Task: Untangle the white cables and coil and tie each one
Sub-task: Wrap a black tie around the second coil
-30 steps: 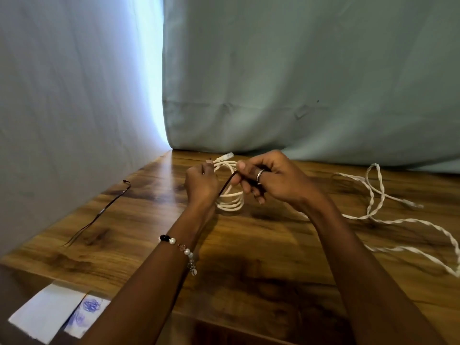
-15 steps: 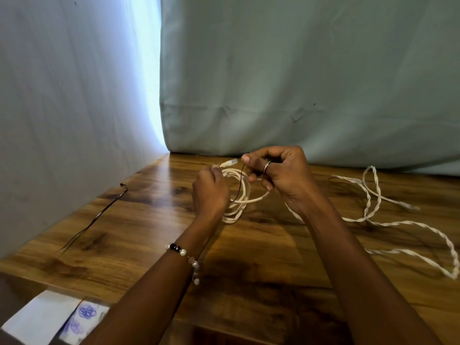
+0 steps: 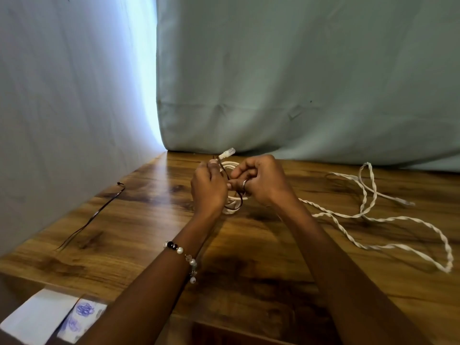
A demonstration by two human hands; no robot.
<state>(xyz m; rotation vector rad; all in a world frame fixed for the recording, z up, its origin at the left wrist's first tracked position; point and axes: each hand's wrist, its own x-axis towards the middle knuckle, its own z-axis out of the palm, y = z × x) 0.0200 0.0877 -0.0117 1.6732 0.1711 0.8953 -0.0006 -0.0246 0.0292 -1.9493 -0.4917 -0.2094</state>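
Note:
My left hand grips a coiled white cable above the wooden table; its white plug sticks up past my fingers. A thin dark tie loops around the coil, and my right hand, with a ring on one finger, pinches that tie close beside the left hand. Most of the coil is hidden behind both hands. To the right a second white cable, twisted on itself, lies loose on the table in wide loops.
Another thin dark tie lies on the table at the left near the pale cloth wall. White papers with blue scribbles sit below the table's front-left edge. A grey-green curtain hangs behind the table.
My right hand has drawn back in close to the left hand with the dark tie, which now loops under the coil. The coil sits tighter between both hands.

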